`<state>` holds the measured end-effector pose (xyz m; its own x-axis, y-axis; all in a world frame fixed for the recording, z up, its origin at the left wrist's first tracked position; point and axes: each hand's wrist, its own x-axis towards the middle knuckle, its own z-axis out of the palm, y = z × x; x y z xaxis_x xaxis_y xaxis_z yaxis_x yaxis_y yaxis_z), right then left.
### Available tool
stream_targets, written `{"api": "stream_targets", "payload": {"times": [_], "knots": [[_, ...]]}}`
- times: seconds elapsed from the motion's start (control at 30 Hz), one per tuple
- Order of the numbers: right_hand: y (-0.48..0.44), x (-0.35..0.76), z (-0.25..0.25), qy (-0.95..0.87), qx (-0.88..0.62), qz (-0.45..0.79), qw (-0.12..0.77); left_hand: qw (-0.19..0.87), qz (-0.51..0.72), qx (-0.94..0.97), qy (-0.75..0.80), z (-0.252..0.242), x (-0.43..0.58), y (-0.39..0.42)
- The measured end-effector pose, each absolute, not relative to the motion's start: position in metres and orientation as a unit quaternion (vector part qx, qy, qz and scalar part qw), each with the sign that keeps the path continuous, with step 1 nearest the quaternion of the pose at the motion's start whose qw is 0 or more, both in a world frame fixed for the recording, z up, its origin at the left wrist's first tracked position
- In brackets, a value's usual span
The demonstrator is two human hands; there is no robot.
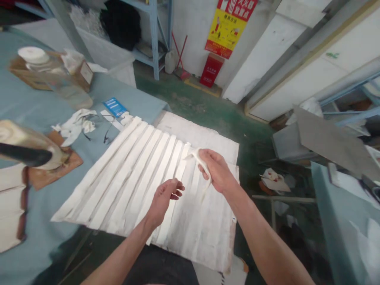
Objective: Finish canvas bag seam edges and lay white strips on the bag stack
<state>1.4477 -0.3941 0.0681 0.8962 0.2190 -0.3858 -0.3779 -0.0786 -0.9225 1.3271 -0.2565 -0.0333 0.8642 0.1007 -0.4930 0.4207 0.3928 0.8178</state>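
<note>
On a pale, stained board [204,233] lie several long white strips [133,170], side by side and slanting. My right hand [215,168] is closed on a limp white strip [207,174] above the board's right part; one end hangs below my fingers and a short piece sticks out to the left. Its material I cannot make out. Over the lower middle of the strips is my left hand [166,198], with its fingers loosely bent and apart and nothing visible in them.
On the blue-green table [107,87] at left stand a clear plastic jar [65,79], a cardboard box [86,75], a blue packet [115,107], glasses [105,136] and a bottle with a brush-like dark handle [26,154]. Another table [329,198] stands at right.
</note>
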Motion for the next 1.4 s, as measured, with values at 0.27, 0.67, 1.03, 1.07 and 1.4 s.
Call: {"api": "stream_targets", "payload": {"times": [0.27,0.67,1.03,1.07,1.4], "knots": [[-0.282,1.298,0.068,0.012,-0.722,0.283,0.631,0.853,-0.02,0.496,0.162,0.033,1.218,-0.175],[-0.127,1.115,0.041,-0.195,-0.821,0.279,0.457,0.786,0.23,0.446,0.361,0.022,1.012,-0.082],[-0.102,1.051,0.014,-0.113,-0.585,0.643,0.48,0.635,0.377,0.393,0.547,0.018,0.943,-0.106],[-0.099,1.044,0.012,-0.102,-0.557,0.669,0.481,0.622,0.384,0.388,0.561,0.017,0.937,-0.108],[-0.055,0.981,0.006,-0.174,-0.49,0.723,0.454,0.575,0.422,0.33,0.618,0.0,0.874,-0.102]]}}
